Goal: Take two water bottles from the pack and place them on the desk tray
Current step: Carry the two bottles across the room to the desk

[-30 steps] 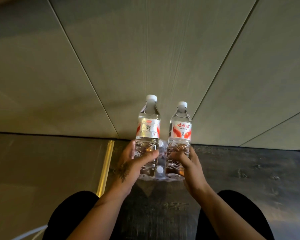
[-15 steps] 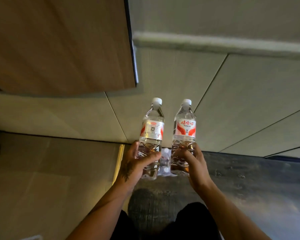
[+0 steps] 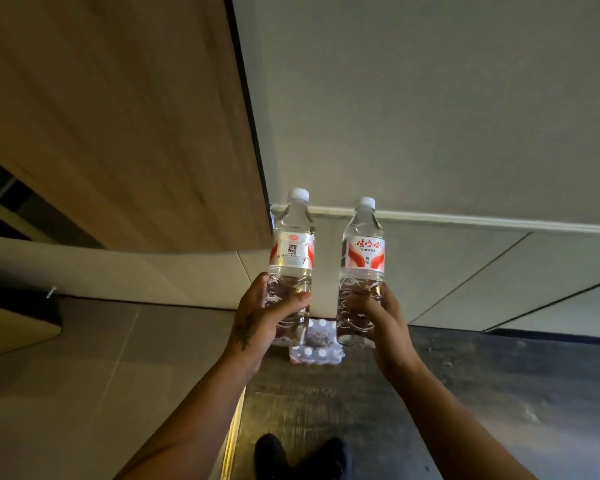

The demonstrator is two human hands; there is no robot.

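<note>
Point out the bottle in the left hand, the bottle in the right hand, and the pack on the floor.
Left bottle (image 3: 292, 251): head view, its label.
Right bottle (image 3: 363, 252): head view, its label.
Pack (image 3: 317, 353): head view, its caps.

bottles (image 3: 291, 258) raised, spread apart, pack (image 3: 317, 344) left below

I record two clear water bottles. The left bottle (image 3: 291, 268) has a white cap and a silver-white label with red swooshes and a small black code square. The right bottle (image 3: 362, 271) has a white cap and a white label with red characters above red swooshes. The pack (image 3: 317, 346) on the floor shows clear wrap and white caps. The left hand (image 3: 264, 317) bears a dark tattoo. Wood-grain brown panel (image 3: 125, 116), pale grey wall (image 3: 430, 98), dark mottled floor (image 3: 499, 393), black shoes (image 3: 300, 459).
</note>
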